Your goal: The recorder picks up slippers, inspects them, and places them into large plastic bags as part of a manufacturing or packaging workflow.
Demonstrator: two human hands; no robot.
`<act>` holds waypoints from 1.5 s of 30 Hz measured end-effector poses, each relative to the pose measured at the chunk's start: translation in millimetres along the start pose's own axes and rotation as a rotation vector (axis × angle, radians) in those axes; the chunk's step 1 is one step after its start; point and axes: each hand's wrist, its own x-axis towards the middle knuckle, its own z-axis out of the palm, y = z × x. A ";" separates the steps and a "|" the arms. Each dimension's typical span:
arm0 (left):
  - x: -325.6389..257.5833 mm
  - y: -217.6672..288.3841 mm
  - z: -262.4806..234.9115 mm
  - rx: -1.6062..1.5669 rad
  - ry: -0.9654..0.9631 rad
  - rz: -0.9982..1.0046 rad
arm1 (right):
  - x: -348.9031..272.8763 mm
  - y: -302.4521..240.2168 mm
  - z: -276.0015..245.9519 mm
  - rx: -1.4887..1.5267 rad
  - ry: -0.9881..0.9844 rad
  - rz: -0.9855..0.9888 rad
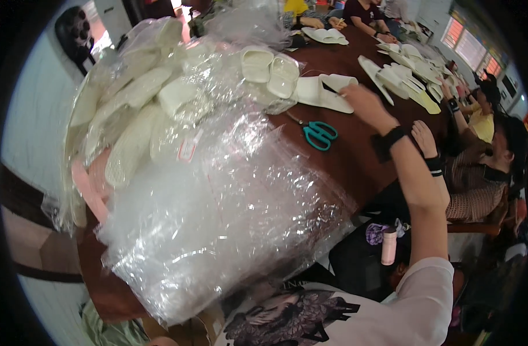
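Dark reddish-brown, the surface (pixel 356 151) filled the middle of a bright room where several people sat along its far and right sides. Loose clear plastic bags (pixel 218 213) covered the near part, and a tall heap of pale slippers (pixel 134 86) wrapped in plastic rose at the left.

Beyond the bags, toward the centre, lay an unwrapped pair of white open-toed slippers (pixel 311 91). The wearer's right hand (pixel 370 108), a black band at its wrist, was at their right end, so the pair stretched leftward from the fingers. The nearer slipper's long axis ran roughly left to right, slanting toward the wearer at the fingers' end. The fingers were bent, seemingly touching that end; whether they had closed on it could not be told. The left hand was out of view, leaving the right as the nearer one.

A bagged pair of slippers (pixel 256 64) sat just past the loose pair's left end. Teal-handled scissors (pixel 320 136) lay near, on the wearer's side.
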 end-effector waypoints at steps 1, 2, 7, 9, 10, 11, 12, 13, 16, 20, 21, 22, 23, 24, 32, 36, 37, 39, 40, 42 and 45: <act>19.0 -31.4 -20.4 -0.071 -0.283 0.085 | 4.7 -16.8 8.6 0.085 -0.013 -0.047; 36.4 -59.9 -34.6 -0.117 -0.552 0.159 | 15.4 -37.0 24.4 0.079 -0.060 -0.074; 54.0 -125.6 -61.5 0.921 -0.433 -0.301 | 21.5 -31.6 54.5 -0.040 -0.199 0.114; 36.6 -151.7 -70.0 1.096 -0.351 -0.369 | 17.0 -1.7 69.6 -0.053 -0.179 0.173; 32.7 -165.0 -77.0 1.255 -0.257 -0.435 | 12.5 18.7 76.0 -0.113 -0.147 0.217; 32.7 -171.3 -83.3 1.260 -0.253 -0.434 | 19.2 25.1 77.9 -0.164 -0.116 0.256; 32.9 -176.2 -90.3 1.309 -0.207 -0.437 | 29.8 31.5 80.4 -0.163 -0.110 0.254; 33.9 -181.9 -97.2 1.357 -0.161 -0.438 | 40.4 39.1 80.7 -0.186 -0.176 0.379; 43.8 -197.2 -112.4 1.413 -0.157 -0.445 | 89.2 23.3 86.0 -0.017 -0.032 0.402; 48.3 -203.1 -116.2 1.362 -0.134 -0.523 | 153.6 -28.7 88.3 0.462 0.142 0.428; 47.7 -203.2 -117.6 1.369 -0.137 -0.522 | 164.8 -41.3 91.1 0.802 0.007 0.579; 45.6 -204.1 -119.2 1.374 -0.129 -0.520 | 174.0 -52.4 91.2 1.143 -0.139 0.719; 45.0 -206.0 -120.1 1.355 -0.125 -0.436 | 180.7 -54.8 95.6 1.143 -0.131 0.709; 45.0 -206.4 -121.1 1.337 -0.120 -0.352 | 188.3 -59.1 100.1 0.994 -0.055 0.766; 44.7 -201.1 -115.0 1.345 -0.103 -0.333 | 194.3 -62.3 138.4 0.069 0.268 0.590; 46.7 -194.5 -111.4 1.391 -0.136 -0.310 | 185.4 -40.9 125.5 0.127 0.495 0.631; 44.5 -196.3 -113.3 1.381 -0.137 -0.317 | 177.3 -35.2 119.8 0.123 0.484 0.629; 35.4 -201.8 -120.6 1.305 -0.103 -0.424 | 172.5 -40.5 84.4 0.582 0.417 0.615; 37.4 -197.9 -118.6 1.290 -0.103 -0.392 | 164.0 -36.5 67.1 0.651 0.509 0.482; 34.8 -197.4 -121.4 1.235 -0.061 -0.381 | 157.6 -48.7 32.4 0.749 0.492 0.450; 36.6 -197.4 -121.4 1.157 -0.012 -0.364 | 141.1 -62.6 -28.7 0.894 0.440 0.409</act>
